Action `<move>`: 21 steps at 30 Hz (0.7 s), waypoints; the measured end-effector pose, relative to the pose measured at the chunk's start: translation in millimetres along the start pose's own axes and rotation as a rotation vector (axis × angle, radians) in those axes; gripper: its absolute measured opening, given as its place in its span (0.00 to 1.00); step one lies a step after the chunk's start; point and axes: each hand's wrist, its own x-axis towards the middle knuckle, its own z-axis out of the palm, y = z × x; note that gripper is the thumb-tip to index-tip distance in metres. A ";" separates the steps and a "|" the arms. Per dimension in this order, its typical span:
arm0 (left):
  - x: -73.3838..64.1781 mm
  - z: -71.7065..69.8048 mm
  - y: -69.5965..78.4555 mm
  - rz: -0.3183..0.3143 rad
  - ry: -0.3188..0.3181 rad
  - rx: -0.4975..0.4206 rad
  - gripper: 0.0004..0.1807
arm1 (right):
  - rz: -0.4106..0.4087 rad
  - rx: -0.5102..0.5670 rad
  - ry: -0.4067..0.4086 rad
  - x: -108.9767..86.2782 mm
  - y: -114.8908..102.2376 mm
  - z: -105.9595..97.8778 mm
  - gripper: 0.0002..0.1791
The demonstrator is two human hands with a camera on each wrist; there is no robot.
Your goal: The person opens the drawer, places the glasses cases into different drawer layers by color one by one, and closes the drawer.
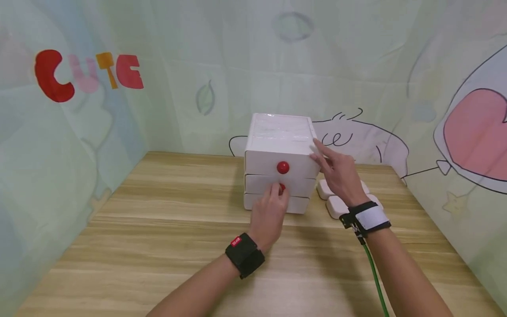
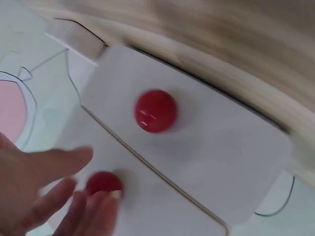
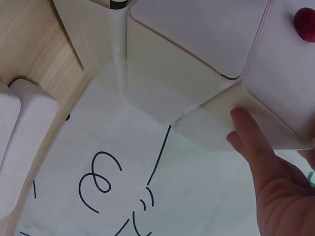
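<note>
A small white drawer cabinet (image 1: 281, 132) with three stacked drawers stands on the wooden table. A round red knob (image 1: 283, 167) sits on the top drawer. My left hand (image 1: 269, 213) is at the middle drawer, its fingers bent about that drawer's red knob (image 2: 104, 182); in the left wrist view the fingers are blurred and the thumb shows beside the knob. The bottom drawer has a red knob (image 2: 156, 110) too, hidden in the head view. My right hand (image 1: 342, 174) touches the cabinet's upper right front corner with extended fingers (image 3: 251, 132).
White rounded blocks (image 1: 336, 207) lie on the table (image 1: 178, 251) right of the cabinet, partly behind my right hand. A printed cloth (image 1: 170, 79) hangs behind and at both sides. From the right wrist strap runs a green cable (image 1: 374, 268).
</note>
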 end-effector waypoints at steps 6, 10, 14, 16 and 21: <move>-6.5 1.7 12.2 0.022 -0.109 0.065 0.08 | -0.049 -0.004 0.030 -0.1 -1.3 0.9 0.23; -9.7 10.8 17.2 -0.003 -0.134 0.157 0.04 | -0.052 -0.019 0.042 0.7 -1.1 2.7 0.22; -12.3 18.8 20.3 -0.050 -0.137 0.240 0.06 | -0.053 -0.026 0.057 0.9 -1.2 4.9 0.22; -12.8 22.7 21.3 -0.064 -0.129 0.266 0.08 | -0.051 -0.025 0.064 0.6 -1.0 5.1 0.22; -11.7 33.9 22.3 -0.086 -0.108 0.279 0.06 | -0.044 -0.020 0.075 0.4 -1.1 4.7 0.21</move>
